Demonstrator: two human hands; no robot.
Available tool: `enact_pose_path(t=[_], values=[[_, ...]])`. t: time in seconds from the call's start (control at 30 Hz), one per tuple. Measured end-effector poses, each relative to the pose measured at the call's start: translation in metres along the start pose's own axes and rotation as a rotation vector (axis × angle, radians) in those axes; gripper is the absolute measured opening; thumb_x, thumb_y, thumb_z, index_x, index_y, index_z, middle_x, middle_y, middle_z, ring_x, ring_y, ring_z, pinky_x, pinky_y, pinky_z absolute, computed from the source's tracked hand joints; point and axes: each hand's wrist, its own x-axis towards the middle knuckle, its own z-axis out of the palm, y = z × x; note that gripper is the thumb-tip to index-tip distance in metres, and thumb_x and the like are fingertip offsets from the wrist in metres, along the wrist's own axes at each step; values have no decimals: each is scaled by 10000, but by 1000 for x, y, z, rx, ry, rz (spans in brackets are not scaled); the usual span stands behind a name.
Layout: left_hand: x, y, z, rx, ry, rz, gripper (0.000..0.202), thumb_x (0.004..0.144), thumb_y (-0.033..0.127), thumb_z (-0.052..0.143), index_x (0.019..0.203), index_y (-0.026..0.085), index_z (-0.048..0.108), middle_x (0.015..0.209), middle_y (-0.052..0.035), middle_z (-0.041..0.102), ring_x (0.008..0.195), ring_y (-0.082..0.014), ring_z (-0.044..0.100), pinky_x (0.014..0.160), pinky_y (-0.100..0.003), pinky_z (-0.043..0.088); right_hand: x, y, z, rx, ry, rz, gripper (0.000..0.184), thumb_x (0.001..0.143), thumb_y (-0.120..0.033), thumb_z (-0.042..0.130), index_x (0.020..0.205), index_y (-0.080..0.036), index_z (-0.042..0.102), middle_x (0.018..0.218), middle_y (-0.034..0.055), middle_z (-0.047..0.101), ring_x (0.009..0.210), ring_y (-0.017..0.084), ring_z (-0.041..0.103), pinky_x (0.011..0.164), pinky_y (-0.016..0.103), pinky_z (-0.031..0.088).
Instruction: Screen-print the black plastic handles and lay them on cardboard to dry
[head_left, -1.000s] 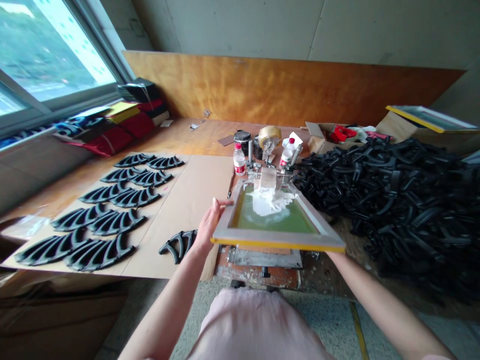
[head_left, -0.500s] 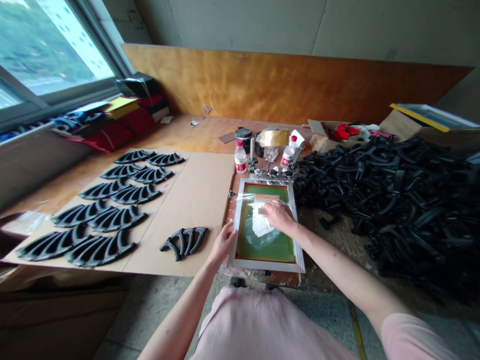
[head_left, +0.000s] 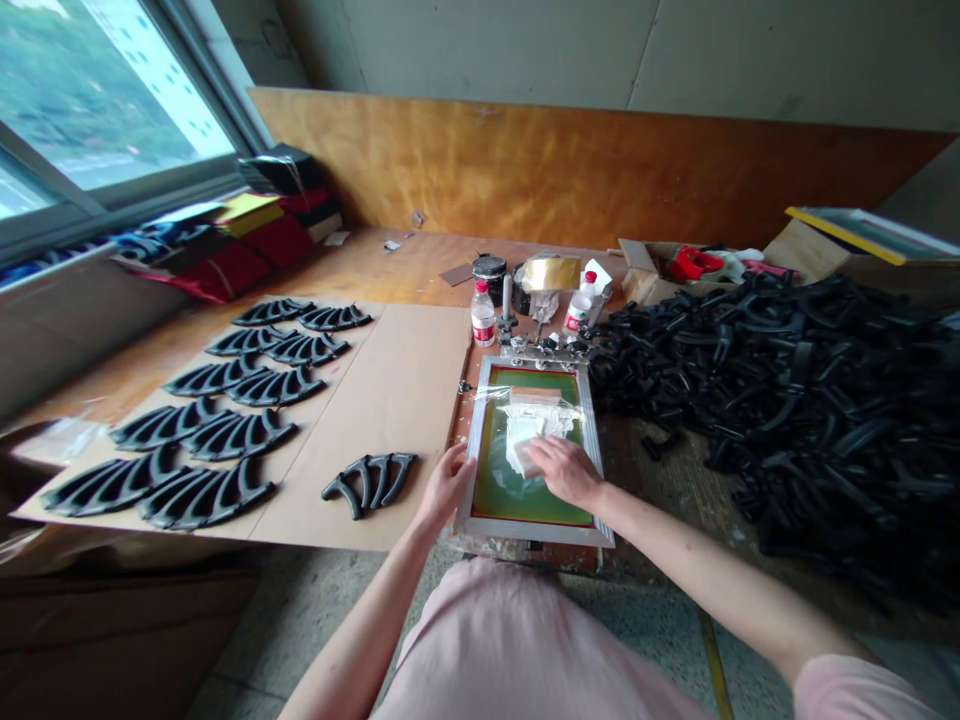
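1 screen frame [head_left: 541, 532], 2 bottles [head_left: 484, 322] | left hand [head_left: 448, 482] touches frame's edge, grip cannot be told | right hand [head_left: 564, 472] closed on 1 pale scraper [head_left: 529, 463], nearer than before

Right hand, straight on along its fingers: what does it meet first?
Likely the white paste on the green screen, then the frame's left rail; depth is hard to judge.

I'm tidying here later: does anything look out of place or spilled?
A small black part lies by itself beside the black heap, perhaps slid off. Pale blotches, possibly old spills, mark the bench's front edge below the framed screen.
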Motion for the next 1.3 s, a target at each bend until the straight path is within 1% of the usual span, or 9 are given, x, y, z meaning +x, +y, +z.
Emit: enact_pose_path(t=[0.3,0.43,0.57,0.67,0.83,0.97,1.07,1.2,1.3], values=[[-7,22,-5,-3,-13,-29,714,767,572,636,1332,156,508,725,-2,652,636,-153,615,550,-232,450,50,12,-37,60,80,258,352,839,-312,658,1186,-267,623,1042,62,700,919,226,632,789,329,470],[-18,62,-11,-39,-31,-40,726,766,604,627,1362,208,501,823,-20,687,651,-152,619,544,-226,446,77,43,-70,48,162,405,592,798,-397,700,1353,-293,520,1010,60,709,879,239,647,784,348,481],[-15,116,-11,-91,17,52,668,829,704,438,1168,163,636,886,-57,695,708,-175,630,597,-264,493,52,94,-91,132,411,587,379,908,-379,538,1217,-179,627,813,27,716,742,180,646,727,291,501],[2,160,-4,-169,79,204,648,866,696,365,1112,162,636,985,-72,693,836,-192,651,680,-277,529,22,112,-72,146,407,646,343,940,-280,437,999,-35,669,755,18,707,692,113,604,685,200,491],[31,212,7,-305,-17,329,630,898,669,333,1221,166,530,1053,-99,679,971,-200,652,730,-292,553,-4,75,3,62,97,411,272,829,-420,664,739,-164,662,790,49,693,771,168,622,725,253,489],[16,182,24,-367,46,288,618,877,681,388,1282,222,468,1081,-89,685,960,-197,664,731,-297,554,-2,35,24,-75,-38,453,177,891,-335,607,835,-167,611,872,110,673,879,222,613,780,311,459],[-21,121,46,-348,-157,-80,614,816,681,517,1125,154,588,1059,-150,702,923,-247,680,666,-320,560,-2,-1,22,-29,13,567,189,954,-330,491,880,-182,582,829,98,660,812,216,600,718,308,450],[-58,58,65,-499,-188,-352,487,824,604,577,1047,172,592,1114,-146,689,984,-253,674,694,-340,579,-5,-45,25,65,126,204,183,962,-311,472,869,-208,590,885,79,654,910,219,570,808,333,453],[-53,40,41,-501,3,-323,416,811,546,627,987,175,558,1056,-122,705,894,-223,702,651,-304,580,-20,-15,19,149,156,26,195,951,-227,456,891,-219,641,940,64,672,956,211,570,871,352,459]])
